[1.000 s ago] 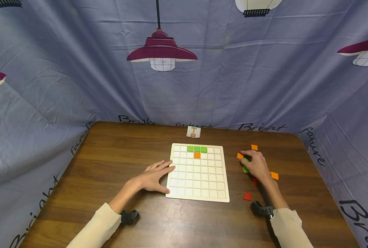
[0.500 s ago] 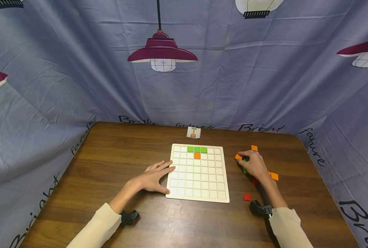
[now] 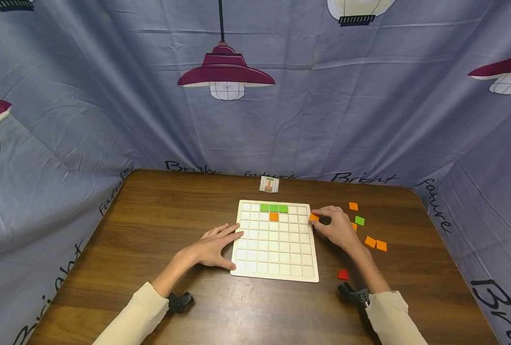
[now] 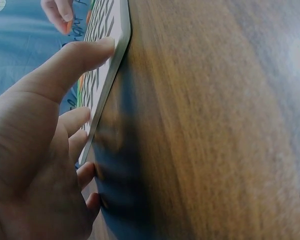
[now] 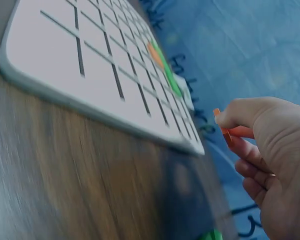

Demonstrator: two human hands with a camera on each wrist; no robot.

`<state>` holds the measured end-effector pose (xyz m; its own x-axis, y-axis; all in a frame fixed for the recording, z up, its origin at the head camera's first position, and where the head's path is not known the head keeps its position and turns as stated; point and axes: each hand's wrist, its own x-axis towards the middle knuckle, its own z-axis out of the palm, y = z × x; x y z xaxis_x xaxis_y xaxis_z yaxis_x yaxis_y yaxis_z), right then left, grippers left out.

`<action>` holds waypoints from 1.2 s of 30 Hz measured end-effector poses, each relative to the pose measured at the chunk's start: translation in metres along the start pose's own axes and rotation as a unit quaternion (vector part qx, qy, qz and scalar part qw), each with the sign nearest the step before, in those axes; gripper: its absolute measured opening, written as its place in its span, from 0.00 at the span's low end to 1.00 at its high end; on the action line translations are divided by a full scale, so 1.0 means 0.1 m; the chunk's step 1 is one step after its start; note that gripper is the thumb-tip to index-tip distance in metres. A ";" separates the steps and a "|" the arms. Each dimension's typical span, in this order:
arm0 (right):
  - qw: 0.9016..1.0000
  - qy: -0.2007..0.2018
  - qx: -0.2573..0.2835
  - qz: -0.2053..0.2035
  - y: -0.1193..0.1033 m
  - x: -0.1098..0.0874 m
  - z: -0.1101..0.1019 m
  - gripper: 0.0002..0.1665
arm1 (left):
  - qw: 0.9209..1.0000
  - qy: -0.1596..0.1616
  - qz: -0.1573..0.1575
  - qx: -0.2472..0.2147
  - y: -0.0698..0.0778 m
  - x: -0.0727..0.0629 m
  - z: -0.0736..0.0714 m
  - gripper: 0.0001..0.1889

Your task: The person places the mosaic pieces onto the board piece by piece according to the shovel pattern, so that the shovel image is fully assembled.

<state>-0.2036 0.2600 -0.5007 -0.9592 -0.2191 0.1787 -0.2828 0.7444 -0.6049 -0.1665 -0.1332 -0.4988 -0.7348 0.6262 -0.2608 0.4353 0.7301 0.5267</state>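
A pale square grid board (image 3: 274, 249) lies on the table, with three green tiles (image 3: 274, 208) in its far row and one orange tile (image 3: 274, 217) just below the middle one. My left hand (image 3: 214, 247) rests on the board's left edge, its fingers spread and its thumb near the lower corner. Between thumb and fingertips my right hand (image 3: 337, 227) pinches another orange tile (image 5: 224, 129), held up at the board's right edge. In the right wrist view this tile is seen edge-on, clear of the board.
Right of the board lie several loose orange tiles (image 3: 370, 241), a green tile (image 3: 359, 220) and a red piece (image 3: 343, 274). A small card (image 3: 269, 184) printed with a grid pattern sits beyond the board. Blue curtains hang behind the brown table (image 3: 173, 201).
My right hand has moved left from the loose pieces to the board's right edge, carrying the pinched orange tile. My left hand has stayed in place.
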 end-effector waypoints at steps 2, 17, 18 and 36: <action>1.000 -0.006 0.008 -0.006 -0.07 0.01 0.03 0.20 | 1.000 0.000 0.001 0.002 0.00 0.00 0.00 0.50; 0.996 -0.021 0.059 -0.061 -0.42 0.18 0.41 0.16 | 1.000 -0.001 0.004 -0.001 0.01 -0.01 -0.01 0.50; 0.996 -0.022 0.063 -0.067 -0.43 0.19 0.43 0.16 | 1.000 -0.001 0.004 -0.001 0.01 -0.01 -0.01 0.50; 0.995 -0.057 0.055 -0.057 -0.56 0.20 0.74 0.17 | 1.000 -0.002 -0.001 -0.001 0.02 0.00 -0.01 0.50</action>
<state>-0.2072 0.1667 -0.5204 -0.9125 -0.3741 0.1653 -0.3827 0.6382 -0.6680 -0.1663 -0.1317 -0.4968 -0.7330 0.6264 -0.2653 0.4327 0.7302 0.5287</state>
